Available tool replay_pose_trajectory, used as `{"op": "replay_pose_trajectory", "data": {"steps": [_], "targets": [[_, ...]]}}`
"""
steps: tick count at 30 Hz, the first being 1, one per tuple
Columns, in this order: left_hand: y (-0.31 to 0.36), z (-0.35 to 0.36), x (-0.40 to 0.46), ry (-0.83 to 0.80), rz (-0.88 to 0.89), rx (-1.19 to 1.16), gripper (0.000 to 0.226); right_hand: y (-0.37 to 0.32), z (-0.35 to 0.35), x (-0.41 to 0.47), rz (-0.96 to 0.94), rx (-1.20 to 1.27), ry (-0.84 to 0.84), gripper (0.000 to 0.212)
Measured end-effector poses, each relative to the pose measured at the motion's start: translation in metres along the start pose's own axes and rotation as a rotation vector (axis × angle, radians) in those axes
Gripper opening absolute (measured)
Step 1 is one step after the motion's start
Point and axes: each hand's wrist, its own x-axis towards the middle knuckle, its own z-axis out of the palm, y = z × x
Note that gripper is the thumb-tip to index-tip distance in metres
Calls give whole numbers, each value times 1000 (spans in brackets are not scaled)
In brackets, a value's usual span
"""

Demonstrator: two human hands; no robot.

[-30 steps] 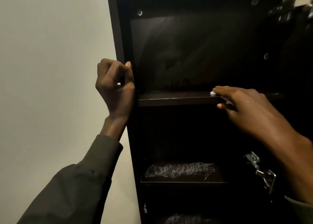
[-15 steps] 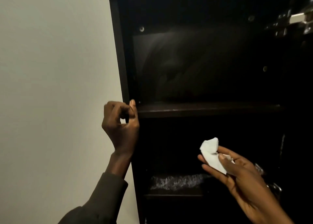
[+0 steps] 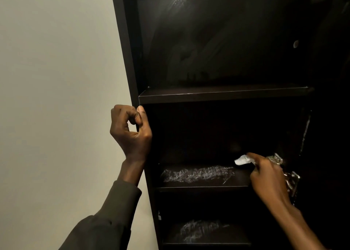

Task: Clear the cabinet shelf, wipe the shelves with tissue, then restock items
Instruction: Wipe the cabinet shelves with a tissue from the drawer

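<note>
A dark open cabinet fills the right of the head view, with an upper shelf [image 3: 223, 95], a middle shelf [image 3: 200, 188] and a lower shelf [image 3: 204, 243]. My left hand [image 3: 130, 130] grips the cabinet's left side panel [image 3: 126, 47] just below the upper shelf, fingers curled round its edge. My right hand [image 3: 269, 179] holds a small white tissue [image 3: 242, 160] at the right end of the middle shelf, reaching in over it. Pale streaky marks [image 3: 197, 174] show on the middle shelf's surface, and similar ones on the lower shelf.
A plain light wall [image 3: 56, 79] lies left of the cabinet. Metal door hinges [image 3: 289, 176] sit right beside my right hand at the cabinet's right side. The cabinet's interior is very dark.
My right hand left the upper shelf's front edge, came down with the tissue and reached onto the middle shelf. My left hand slid down the side panel.
</note>
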Motion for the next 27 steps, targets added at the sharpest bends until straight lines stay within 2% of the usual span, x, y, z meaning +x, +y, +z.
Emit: {"op": "replay_pose_trajectory", "data": {"steps": [6,12,17,18,22,27], "targets": [[-2,-10,-25,-33,-24,46,35,17,20,-5,-48,-113,-62,57],[-8,-18,-43,-69,-44,101,35,16,16,0,-62,-121,-15,58],[-8,-22,-48,-89,-25,116,33,12,26,-9,37,-298,-190,40],[-8,-22,-50,-85,-28,115,33,8,25,-10,63,-338,-237,41],[-11,-22,-58,-60,-83,106,34,-14,44,-18,28,-434,-363,71],[-10,-23,-64,-38,-65,102,35,-65,85,-46,-182,-360,-390,76]]}}
